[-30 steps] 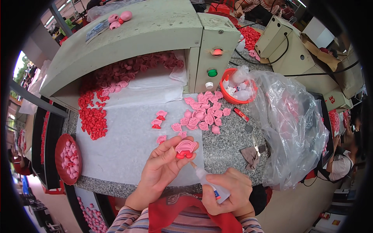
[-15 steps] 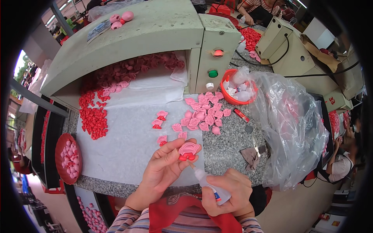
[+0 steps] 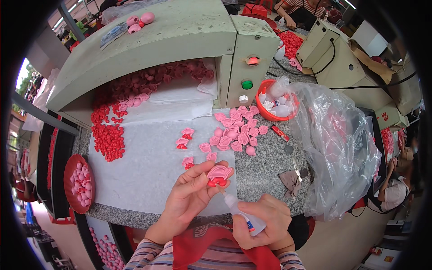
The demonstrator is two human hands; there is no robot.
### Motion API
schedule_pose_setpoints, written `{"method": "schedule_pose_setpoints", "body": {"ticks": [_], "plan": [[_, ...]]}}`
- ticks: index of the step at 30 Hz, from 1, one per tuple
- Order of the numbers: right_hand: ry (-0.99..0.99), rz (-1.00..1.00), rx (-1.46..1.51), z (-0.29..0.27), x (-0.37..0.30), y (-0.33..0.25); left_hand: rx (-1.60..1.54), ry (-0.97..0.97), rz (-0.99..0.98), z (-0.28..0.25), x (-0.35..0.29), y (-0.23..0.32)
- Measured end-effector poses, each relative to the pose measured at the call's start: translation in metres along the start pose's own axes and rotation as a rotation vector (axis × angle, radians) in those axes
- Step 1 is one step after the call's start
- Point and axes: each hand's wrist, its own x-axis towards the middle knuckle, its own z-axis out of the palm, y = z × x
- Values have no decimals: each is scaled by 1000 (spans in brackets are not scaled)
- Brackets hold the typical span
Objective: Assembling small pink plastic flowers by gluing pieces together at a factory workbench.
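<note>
Between its thumb and fingers, my left hand (image 3: pixel 186 198) holds a small pink moulded piece (image 3: pixel 219 173) with a red double-lobed part (image 3: pixel 217 182) at its lower edge. My right hand (image 3: pixel 265 222) is wrapped round a white squeeze glue bottle (image 3: pixel 238 208), tilted so that its thin nozzle (image 3: pixel 221 191) points up at the red part. Whether the tip touches it I cannot tell. Just beyond my left hand, a few pink pieces with red parts (image 3: pixel 187 161) lie on white paper (image 3: pixel 139 180). Loose pink pieces (image 3: pixel 238 128) are heaped to their right.
A pale green tunnel machine (image 3: pixel 148 45) stands behind, with pink and red pieces in its opening. Small red parts (image 3: pixel 108 139) lie at left, near a red bowl of pink pieces (image 3: pixel 67 198). At right are an orange basket of bottles (image 3: pixel 274 119), a red tube (image 3: pixel 280 133) and clear plastic (image 3: pixel 337 157).
My hands stay almost where they were. The glue bottle and my right hand have shifted very slightly to the left.
</note>
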Motion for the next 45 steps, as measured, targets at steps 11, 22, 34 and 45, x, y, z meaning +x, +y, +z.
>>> {"method": "schedule_pose_setpoints", "body": {"ticks": [11,22,34,45], "plan": [[11,44,5,-7,-5,-2,-20,7,-11,-2,3,-3],[497,862,220,-18,-60,162,-27,90,17,-21,5,-4],[320,492,-623,4,-47,141,-171,199,-64,-27,6,-5],[88,546,-80,55,-20,157,-184,196,-73,-30,4,-3]]}}
